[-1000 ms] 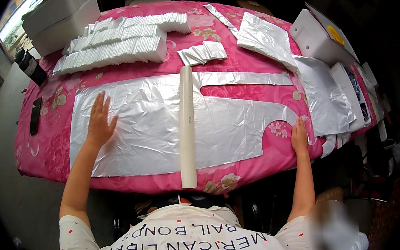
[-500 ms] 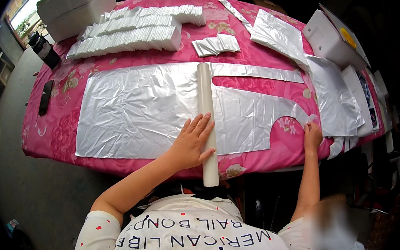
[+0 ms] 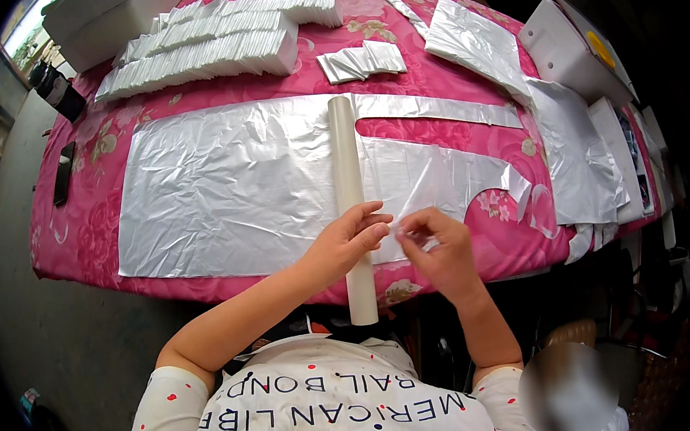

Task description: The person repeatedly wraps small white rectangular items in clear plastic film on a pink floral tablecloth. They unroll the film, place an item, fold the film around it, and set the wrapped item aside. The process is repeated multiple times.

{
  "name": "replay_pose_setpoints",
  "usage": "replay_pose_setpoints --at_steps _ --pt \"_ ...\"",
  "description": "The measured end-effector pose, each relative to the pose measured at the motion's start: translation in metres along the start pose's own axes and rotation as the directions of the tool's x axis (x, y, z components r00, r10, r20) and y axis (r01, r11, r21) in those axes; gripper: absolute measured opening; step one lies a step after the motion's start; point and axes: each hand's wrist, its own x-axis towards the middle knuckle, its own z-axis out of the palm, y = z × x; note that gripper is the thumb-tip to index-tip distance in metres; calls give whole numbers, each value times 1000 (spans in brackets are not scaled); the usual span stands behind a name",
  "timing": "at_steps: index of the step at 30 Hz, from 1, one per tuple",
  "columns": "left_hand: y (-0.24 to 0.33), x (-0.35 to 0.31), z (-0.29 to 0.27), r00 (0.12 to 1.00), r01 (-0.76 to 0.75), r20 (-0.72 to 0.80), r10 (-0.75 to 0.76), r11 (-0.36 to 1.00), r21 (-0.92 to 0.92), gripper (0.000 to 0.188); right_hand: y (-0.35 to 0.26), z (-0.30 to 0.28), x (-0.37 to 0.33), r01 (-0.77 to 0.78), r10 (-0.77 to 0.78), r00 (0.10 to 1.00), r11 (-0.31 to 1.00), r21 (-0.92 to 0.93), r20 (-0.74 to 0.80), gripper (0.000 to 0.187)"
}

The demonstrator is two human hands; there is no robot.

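A silvery-white plastic apron (image 3: 218, 190) lies spread on the table, with a long slot and a rounded cut-out at its right end. Across its middle rests a pale tube (image 3: 346, 157), its near end jutting past the table's edge. My right hand (image 3: 441, 249) pinches the apron's near right part, lifted and drawn in just right of the tube. Over the tube is my left hand (image 3: 351, 238), its fingers loosely stretched toward the right hand and nothing seen in them. Whether it touches the tube I cannot tell.
Rows of folded white packets (image 3: 204, 50) and a smaller bunch (image 3: 361, 61) lie at the back. More plastic sheets (image 3: 575, 147) and a white foam box (image 3: 566, 53) are on the right. A dark phone (image 3: 63, 174) and black bottle (image 3: 57, 92) are at the left, on the pink floral tablecloth (image 3: 103, 210).
My right hand has moved left from the apron's far right end to beside the tube, bringing plastic along. My left hand has lifted from lying flat on the tube, fingers now curled slightly.
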Motion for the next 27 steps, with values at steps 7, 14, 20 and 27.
replay_pose_setpoints --at_steps 7,14,20,27 --pt "40 -32 -80 968 234 -135 -213 957 170 26 -21 60 -12 356 -327 908 931 -74 262 29" --pt "80 -123 -230 855 391 -485 -183 841 373 21 -13 40 -35 -72 189 965 856 -513 181 43" --pt "92 -130 -236 778 391 -216 589 -186 901 28 -2 51 -46 -455 593 729 793 -405 341 47" --pt "43 -22 -93 840 -253 138 524 154 955 42 -3 45 -45 -561 655 692 752 -346 303 43"
